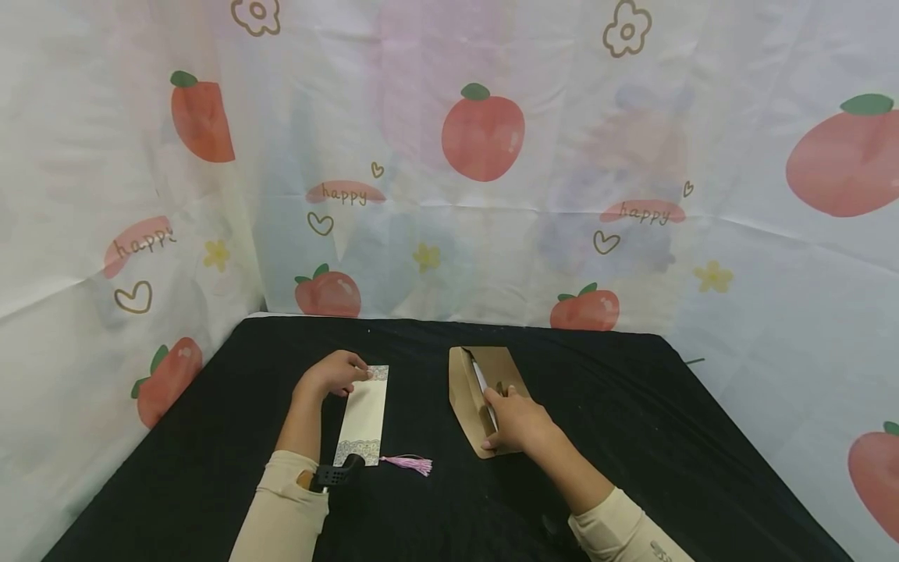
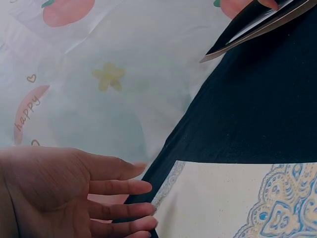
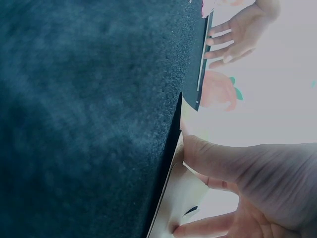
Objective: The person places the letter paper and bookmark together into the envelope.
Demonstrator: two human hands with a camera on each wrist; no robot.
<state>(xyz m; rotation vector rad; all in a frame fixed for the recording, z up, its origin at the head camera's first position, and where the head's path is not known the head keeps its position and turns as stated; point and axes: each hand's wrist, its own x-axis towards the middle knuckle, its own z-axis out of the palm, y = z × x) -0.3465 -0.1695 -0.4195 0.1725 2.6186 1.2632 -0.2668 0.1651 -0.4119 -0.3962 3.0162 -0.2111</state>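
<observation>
A long cream bookmark card with lacy patterned ends lies on the black cloth, a pink-purple tassel at its near end. My left hand is at the card's far end, fingertips right at its edge. In the left wrist view those fingers are loosely extended, and blue lace print shows on the card. To the right, my right hand grips a brown kraft envelope with thumb and fingers. The envelope's mouth gapes, showing a white strip inside. In the right wrist view the thumb presses the envelope's edge.
Black cloth covers the table, with white curtains printed with fruit behind it and at both sides. A black band sits on the left wrist.
</observation>
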